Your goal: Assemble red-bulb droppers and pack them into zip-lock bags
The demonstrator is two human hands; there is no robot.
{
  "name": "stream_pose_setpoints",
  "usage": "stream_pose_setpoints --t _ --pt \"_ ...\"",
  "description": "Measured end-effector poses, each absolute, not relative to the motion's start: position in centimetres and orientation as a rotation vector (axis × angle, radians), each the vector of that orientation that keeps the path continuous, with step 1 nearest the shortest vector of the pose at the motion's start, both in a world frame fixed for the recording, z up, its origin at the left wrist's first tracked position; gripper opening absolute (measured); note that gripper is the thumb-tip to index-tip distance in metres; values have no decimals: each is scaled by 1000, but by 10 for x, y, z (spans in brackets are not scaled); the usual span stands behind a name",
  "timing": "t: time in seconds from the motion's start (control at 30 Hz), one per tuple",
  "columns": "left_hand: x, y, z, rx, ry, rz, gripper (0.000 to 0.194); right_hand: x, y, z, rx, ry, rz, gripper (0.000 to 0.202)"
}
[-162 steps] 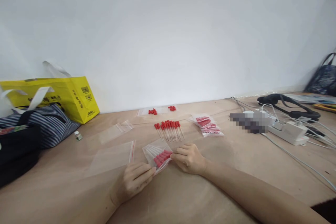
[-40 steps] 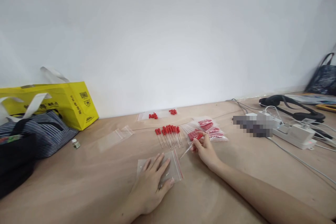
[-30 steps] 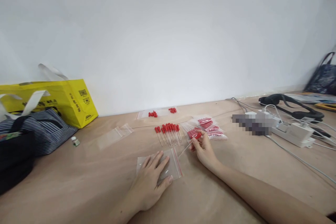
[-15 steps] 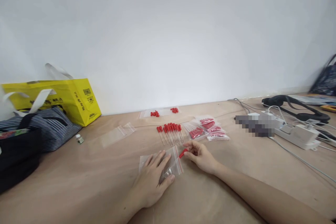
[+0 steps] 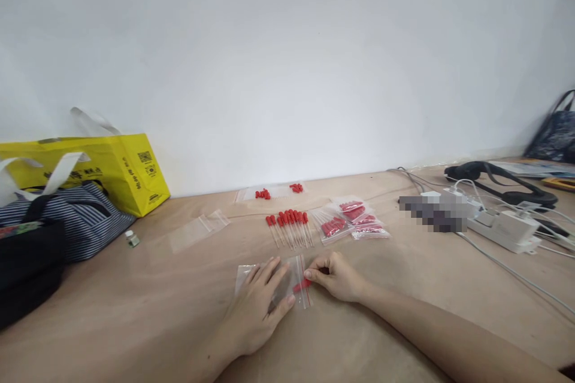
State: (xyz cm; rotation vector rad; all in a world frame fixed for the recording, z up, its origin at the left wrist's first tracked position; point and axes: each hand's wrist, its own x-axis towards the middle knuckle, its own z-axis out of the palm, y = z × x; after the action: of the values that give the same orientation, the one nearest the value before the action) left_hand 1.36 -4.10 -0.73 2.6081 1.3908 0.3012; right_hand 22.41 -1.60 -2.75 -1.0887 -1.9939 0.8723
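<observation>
My left hand (image 5: pixel 257 310) lies flat with its fingers spread, pressing a clear zip-lock bag (image 5: pixel 299 264) onto the table. At the bag's red-striped mouth, my right hand (image 5: pixel 338 278) pinches a red rubber dropper bulb (image 5: pixel 300 285), whose front end reaches in past the seal line. The right fingertips hide the bulb's rear end. Just beyond the hands lie several droppers (image 5: pixel 291 217) with red bulbs and thin clear tubes, side by side. To their right are zip-lock bags (image 5: pixel 333 226) filled with red bulbs.
Loose red bulbs (image 5: pixel 263 194) lie on another plastic bag near the wall. Flat clear bags (image 5: pixel 197 232) and a small bottle (image 5: pixel 132 239) are to the left, before a yellow bag (image 5: pixel 146 185) and a striped bag (image 5: pixel 96 221). On the right are a power strip (image 5: pixel 507 236), cables and a black headset (image 5: pixel 498 182).
My right hand has moved slightly left and toward me, bringing the red bulb from beside the bag's mouth into it. My left hand stays pressed on the bag.
</observation>
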Motion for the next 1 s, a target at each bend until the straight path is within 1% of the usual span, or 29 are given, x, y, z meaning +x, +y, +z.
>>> stream_pose_setpoints --t 0.07,0.1,0.23,0.27,0.43,0.63,0.83,1.0 --pt "6 -40 -6 2582 1384 313 52 229 -7 -28 -1066 -2031 815 34" --pt "0 -39 -4 2573 1365 304 52 231 -1 -27 -1116 -2006 762 32" --pt "-22 -34 2 2572 1239 217 49 234 32 -18 -1443 -1836 493 9" --pt "-26 -33 4 2585 1207 204 48 231 41 -15 -1496 -1819 459 7" --pt "-25 -32 6 2632 1119 159 47 205 77 -5 -1725 -1757 416 27" --pt "-22 -34 2 2639 1145 172 47 183 93 -4 -1891 -1706 453 40" --pt "-19 -35 6 2662 1155 123 46 182 88 6 -1822 -1717 484 42" --pt "-17 -36 6 2670 1158 156 45 209 66 16 -1621 -1701 518 56"
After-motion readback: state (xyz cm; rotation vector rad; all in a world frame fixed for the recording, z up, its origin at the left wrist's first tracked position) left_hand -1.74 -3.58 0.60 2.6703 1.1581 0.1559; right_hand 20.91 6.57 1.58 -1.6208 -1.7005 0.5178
